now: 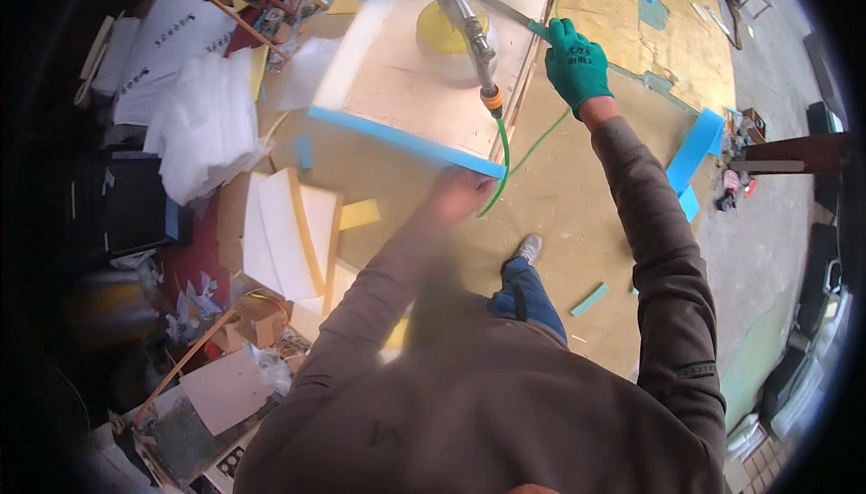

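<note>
- Nearest to me, my own brown sleeves run up from the lower edge; a blue-jeaned leg and grey shoe [529, 247] stand on the plywood floor [577, 196] between them
- My left hand [458, 193] is bare and blurred, sitting at the near right corner of the board; I cannot tell whether it is closed on the blue edge or only resting there
- The green hose [502, 169] curves down just beside that hand, then loops right across the floor
- The wooden board [424, 88] with its blue foam edging [397, 138] lies flat, farther off and left of centre
- On it the pneumatic tool [465, 20] lies loose, nobody holding it, its orange coupling at the board's right edge, crossing a yellow round container [442, 32]
- Farthest, my right hand [577, 63], in a green glove, is curled shut around a thin green strip at the board's far right edge
- Risk, as I judge it: any shove on the board could roll the unheld tool off, and the hose near my foot could snag and drag it
- Foam scraps and white sheets [203, 124] clutter the left
</note>
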Tool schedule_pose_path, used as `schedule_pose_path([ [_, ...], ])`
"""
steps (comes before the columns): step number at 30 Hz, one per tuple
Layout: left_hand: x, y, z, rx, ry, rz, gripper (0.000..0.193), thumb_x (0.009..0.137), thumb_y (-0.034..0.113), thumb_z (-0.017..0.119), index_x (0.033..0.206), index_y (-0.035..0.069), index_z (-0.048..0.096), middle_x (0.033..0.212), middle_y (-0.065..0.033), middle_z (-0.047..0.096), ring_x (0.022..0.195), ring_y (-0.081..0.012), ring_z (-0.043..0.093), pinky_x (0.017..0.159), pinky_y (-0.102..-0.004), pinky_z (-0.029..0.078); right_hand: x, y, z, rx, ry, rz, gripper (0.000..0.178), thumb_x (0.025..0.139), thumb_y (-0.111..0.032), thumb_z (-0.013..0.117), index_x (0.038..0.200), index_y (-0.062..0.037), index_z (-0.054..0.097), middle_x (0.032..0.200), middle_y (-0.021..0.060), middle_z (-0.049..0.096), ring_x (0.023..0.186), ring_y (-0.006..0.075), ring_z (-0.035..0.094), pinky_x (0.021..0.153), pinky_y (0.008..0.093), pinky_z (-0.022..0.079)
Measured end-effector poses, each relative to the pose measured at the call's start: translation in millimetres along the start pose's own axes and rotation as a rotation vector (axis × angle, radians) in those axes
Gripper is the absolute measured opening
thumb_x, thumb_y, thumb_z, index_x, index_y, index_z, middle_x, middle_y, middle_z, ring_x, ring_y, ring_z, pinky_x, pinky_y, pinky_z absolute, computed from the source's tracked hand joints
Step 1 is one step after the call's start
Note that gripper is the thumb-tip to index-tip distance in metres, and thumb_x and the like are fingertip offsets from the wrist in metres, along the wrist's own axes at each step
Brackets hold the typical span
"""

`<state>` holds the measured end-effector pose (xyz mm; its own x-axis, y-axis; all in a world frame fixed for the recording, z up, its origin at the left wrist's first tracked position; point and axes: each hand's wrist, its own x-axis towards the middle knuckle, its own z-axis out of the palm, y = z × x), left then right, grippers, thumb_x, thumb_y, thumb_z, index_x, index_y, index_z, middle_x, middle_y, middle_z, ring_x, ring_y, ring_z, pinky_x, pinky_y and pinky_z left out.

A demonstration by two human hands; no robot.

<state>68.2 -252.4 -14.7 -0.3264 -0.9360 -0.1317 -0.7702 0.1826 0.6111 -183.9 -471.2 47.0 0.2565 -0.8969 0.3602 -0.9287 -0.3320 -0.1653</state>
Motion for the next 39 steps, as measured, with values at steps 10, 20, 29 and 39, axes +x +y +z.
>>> schedule_pose_path([
  [10, 4, 28, 22, 0.054, 0.150, -0.189, 0.040, 0.104, 0.042, 0.060, 0.098, 0.006, 0.077, 0.098, -0.0232, 0.075, 0.094, -0.0473, 0.070, 0.080, -0.0568, 0.055, 2, 18, -6, 0.108, 0.088, -0.049, 0.015, 0.105, -0.023, 0.059, 0.107, -0.0090, 0.063, 0.090, 0.0143, 0.075, 0.079, 0.0355, 0.075, 0.064, 0.0492, 0.055],
  [20, -22, 36, 9, -0.139, 0.003, -0.218, 0.033, 0.105, 0.033, 0.063, 0.117, 0.005, 0.075, 0.112, -0.0225, 0.076, 0.107, -0.0418, 0.071, 0.093, -0.0485, 0.056, -240, 10, -73, 1.658, -0.116, 0.698, 0.040, 0.111, -0.028, 0.063, 0.140, -0.0017, 0.065, 0.120, 0.0077, 0.075, 0.100, 0.0164, 0.072, 0.085, 0.0311, 0.056],
  [29, -19, 130, -41, -0.120, -0.105, 0.007, 0.031, 0.101, 0.021, 0.072, 0.125, 0.002, 0.074, 0.126, -0.0189, 0.074, 0.114, -0.0380, 0.070, 0.102, -0.0458, 0.054, -315, -18, -41, 2.055, -0.349, 0.934, 0.044, 0.111, -0.037, 0.063, 0.140, -0.0044, 0.062, 0.126, 0.0092, 0.072, 0.101, 0.0173, 0.072, 0.092, 0.0347, 0.059],
  [39, 56, 231, -283, 1.095, 0.122, 0.703, 0.049, 0.074, 0.016, 0.091, 0.120, 0.018, 0.076, 0.141, -0.0008, 0.068, 0.144, -0.0310, 0.052, 0.127, -0.0547, 0.031, -347, -25, -44, 1.995, -0.566, 0.818, 0.038, 0.109, -0.032, 0.065, 0.137, -0.0064, 0.065, 0.135, 0.0074, 0.070, 0.115, 0.0209, 0.071, 0.100, 0.0377, 0.057],
])
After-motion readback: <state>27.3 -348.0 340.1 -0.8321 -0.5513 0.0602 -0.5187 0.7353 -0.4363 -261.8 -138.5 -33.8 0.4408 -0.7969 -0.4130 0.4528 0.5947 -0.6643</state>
